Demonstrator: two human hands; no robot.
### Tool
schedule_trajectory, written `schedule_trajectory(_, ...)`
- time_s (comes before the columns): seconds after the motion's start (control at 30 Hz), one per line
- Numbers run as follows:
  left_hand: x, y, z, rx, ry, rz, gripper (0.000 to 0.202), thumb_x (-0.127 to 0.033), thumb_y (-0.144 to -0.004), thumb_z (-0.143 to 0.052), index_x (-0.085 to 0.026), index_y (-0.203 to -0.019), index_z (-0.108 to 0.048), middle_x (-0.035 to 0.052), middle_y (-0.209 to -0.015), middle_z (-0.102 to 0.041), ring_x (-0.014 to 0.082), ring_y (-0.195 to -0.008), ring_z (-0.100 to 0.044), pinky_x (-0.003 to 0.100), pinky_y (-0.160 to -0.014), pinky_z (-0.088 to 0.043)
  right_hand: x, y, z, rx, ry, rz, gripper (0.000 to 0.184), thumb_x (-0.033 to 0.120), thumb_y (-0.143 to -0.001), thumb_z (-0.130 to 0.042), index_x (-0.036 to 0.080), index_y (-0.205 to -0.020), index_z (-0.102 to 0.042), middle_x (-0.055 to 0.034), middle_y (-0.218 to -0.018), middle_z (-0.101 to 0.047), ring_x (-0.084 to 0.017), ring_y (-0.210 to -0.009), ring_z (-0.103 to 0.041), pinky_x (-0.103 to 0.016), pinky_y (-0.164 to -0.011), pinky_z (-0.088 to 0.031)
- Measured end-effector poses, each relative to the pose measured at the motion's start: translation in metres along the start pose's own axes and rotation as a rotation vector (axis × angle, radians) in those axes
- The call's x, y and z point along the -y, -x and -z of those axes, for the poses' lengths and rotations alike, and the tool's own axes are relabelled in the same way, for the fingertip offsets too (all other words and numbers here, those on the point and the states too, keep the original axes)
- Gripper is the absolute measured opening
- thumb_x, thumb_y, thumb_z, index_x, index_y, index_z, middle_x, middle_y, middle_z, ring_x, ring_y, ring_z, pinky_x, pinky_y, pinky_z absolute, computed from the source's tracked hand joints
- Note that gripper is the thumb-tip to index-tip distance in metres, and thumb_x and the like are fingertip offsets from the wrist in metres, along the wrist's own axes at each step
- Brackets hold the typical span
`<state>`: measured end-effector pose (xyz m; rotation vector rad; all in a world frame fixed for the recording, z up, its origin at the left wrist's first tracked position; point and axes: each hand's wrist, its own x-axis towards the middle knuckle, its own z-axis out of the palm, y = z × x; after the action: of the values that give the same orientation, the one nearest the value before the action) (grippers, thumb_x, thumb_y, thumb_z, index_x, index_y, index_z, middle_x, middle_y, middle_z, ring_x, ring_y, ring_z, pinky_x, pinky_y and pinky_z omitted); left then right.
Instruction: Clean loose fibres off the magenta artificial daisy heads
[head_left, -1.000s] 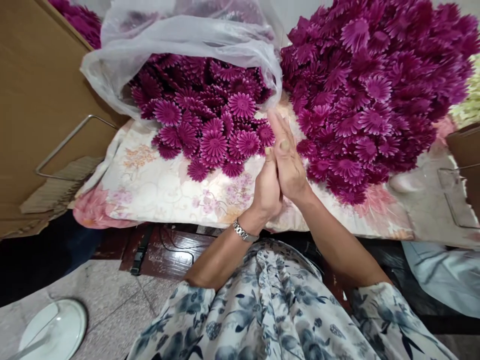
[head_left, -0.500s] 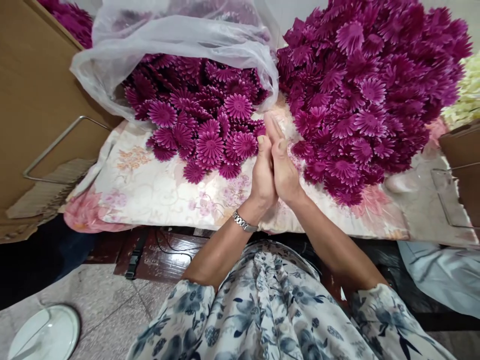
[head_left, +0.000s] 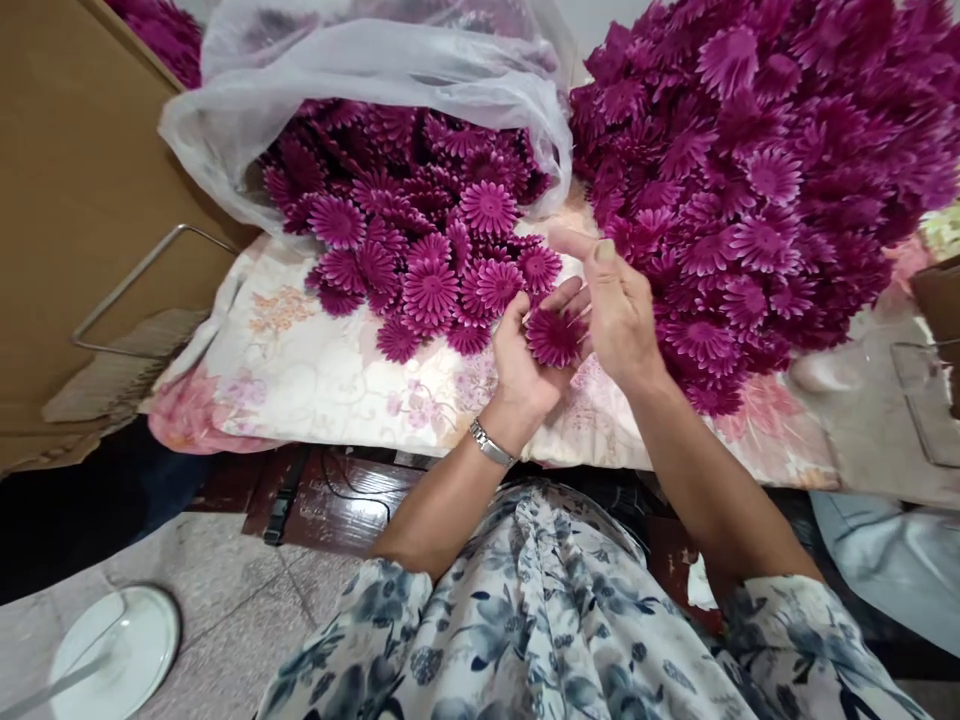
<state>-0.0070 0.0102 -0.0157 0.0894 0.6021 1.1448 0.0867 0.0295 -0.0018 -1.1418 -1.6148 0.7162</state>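
Note:
My left hand (head_left: 521, 365), with a metal watch at the wrist, cups a magenta flower head (head_left: 553, 337) in its palm. My right hand (head_left: 619, 310) hovers just right of the flower with its fingers spread, holding nothing, its lower fingers touching or nearly touching the petals. Both hands are above the front edge of a floral cloth (head_left: 315, 375), between two heaps of the same magenta flower heads: one spilling from a clear plastic bag (head_left: 360, 70) at the left, and a big loose pile (head_left: 757, 190) at the right.
A brown cardboard box (head_left: 67, 200) with a metal wire handle stands at the left. A white plate (head_left: 112, 650) lies on the tiled floor at lower left. Another box edge and a wire frame (head_left: 922, 400) are at the right, above a pale grey cloth.
My palms were pressed flat together; now they have parted, showing a magenta flower head lying in my left palm while my right hand has lifted away to the right.

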Motion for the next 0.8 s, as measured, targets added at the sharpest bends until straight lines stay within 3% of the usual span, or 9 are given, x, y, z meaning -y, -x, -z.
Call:
schedule_trajectory(0.07,-0.007,0.004,0.002,0.059,0.005,0.029,0.044,-0.050,-0.085,-0.040,-0.016,-0.098,-0.065,0.0060,-0.088,-0.067,0.0198,-0.093,-0.064,0.030,-0.077,-0.052,0.009,0.009,0.008,-0.010,-0.027,-0.061,0.043,0.051,-0.093,-0.030,0.025,-0.112,-0.059,-0.0036,-0.092,-0.067,-0.012,-0.072,-0.065,-0.031,-0.069,-0.058)
schedule_trajectory(0.13,-0.011,0.009,0.002,0.090,-0.004,0.030,0.051,-0.056,-0.086,-0.037,-0.020,-0.110,-0.063,0.0064,-0.098,-0.067,0.0211,-0.097,-0.063,0.034,-0.080,-0.052,0.011,0.019,0.014,0.052,0.085,0.014,0.035,0.048,-0.090,-0.044,0.023,-0.104,-0.063,-0.0061,-0.105,-0.065,-0.017,-0.094,-0.065,-0.039,-0.086,-0.055)
schedule_trajectory(0.2,-0.012,0.013,0.000,0.096,-0.005,0.025,0.053,-0.058,-0.086,-0.036,-0.023,-0.119,-0.058,0.0060,-0.106,-0.066,0.0218,-0.102,-0.062,0.036,-0.085,-0.051,0.007,0.029,0.016,0.126,0.238,0.128,0.030,0.046,-0.084,-0.055,0.022,-0.099,-0.065,-0.0086,-0.123,-0.059,-0.026,-0.123,-0.050,-0.050,-0.105,-0.040)
schedule_trajectory(0.27,-0.010,0.016,-0.001,0.079,0.003,0.029,0.054,-0.058,-0.086,-0.037,-0.025,-0.124,-0.055,0.0059,-0.110,-0.065,0.0222,-0.106,-0.061,0.038,-0.090,-0.049,0.003,0.038,0.015,0.147,0.325,0.173,0.029,0.044,-0.081,-0.059,0.020,-0.097,-0.065,-0.0101,-0.132,-0.053,-0.030,-0.135,-0.037,-0.055,-0.111,-0.030)
schedule_trajectory(0.4,-0.007,0.020,0.002,0.007,-0.091,-0.047,0.044,-0.049,-0.086,-0.044,-0.021,-0.117,-0.060,0.0056,-0.107,-0.066,0.0210,-0.109,-0.059,0.035,-0.093,-0.046,0.002,0.045,0.015,0.088,0.344,0.200,0.022,0.037,-0.081,-0.060,0.020,-0.096,-0.060,-0.0085,-0.109,-0.064,-0.023,-0.107,-0.058,-0.043,-0.093,-0.047)
schedule_trajectory(0.5,-0.010,0.024,0.010,0.098,-0.272,-0.037,0.028,-0.035,-0.081,-0.055,-0.016,-0.098,-0.069,0.0060,-0.100,-0.069,0.0185,-0.100,-0.062,0.028,-0.084,-0.047,0.006,0.046,0.021,0.074,0.484,0.263,0.020,0.036,-0.081,-0.061,0.020,-0.092,-0.059,-0.0046,-0.085,-0.065,-0.019,-0.082,-0.060,-0.036,-0.076,-0.049)
schedule_trajectory(0.57,-0.013,0.024,0.017,0.140,-0.341,0.010,0.017,-0.027,-0.076,-0.063,-0.016,-0.086,-0.071,0.0043,-0.091,-0.070,0.0150,-0.087,-0.063,0.025,-0.075,-0.047,0.008,0.046,0.024,0.082,0.610,0.293,0.024,0.040,-0.082,-0.060,0.020,-0.095,-0.060,-0.0056,-0.085,-0.064,-0.021,-0.083,-0.058,-0.037,-0.077,-0.046)
schedule_trajectory(0.67,-0.014,0.023,0.023,0.053,-0.302,0.010,0.011,-0.026,-0.076,-0.064,-0.017,-0.077,-0.070,0.0018,-0.079,-0.070,0.0119,-0.075,-0.061,0.025,-0.073,-0.046,0.009,0.048,0.026,-0.017,0.746,0.342,0.034,0.044,-0.081,-0.060,0.020,-0.105,-0.058,-0.0085,-0.093,-0.063,-0.023,-0.091,-0.056,-0.040,-0.082,-0.044)
schedule_trajectory(0.8,-0.012,0.021,0.023,0.053,-0.278,-0.028,0.013,-0.024,-0.079,-0.061,-0.016,-0.080,-0.071,0.0036,-0.087,-0.071,0.0141,-0.090,-0.061,0.026,-0.082,-0.044,0.005,0.051,0.020,-0.060,0.739,0.440,0.023,0.037,-0.082,-0.060,0.022,-0.099,-0.058,-0.0058,-0.088,-0.063,-0.020,-0.085,-0.057,-0.036,-0.077,-0.043)
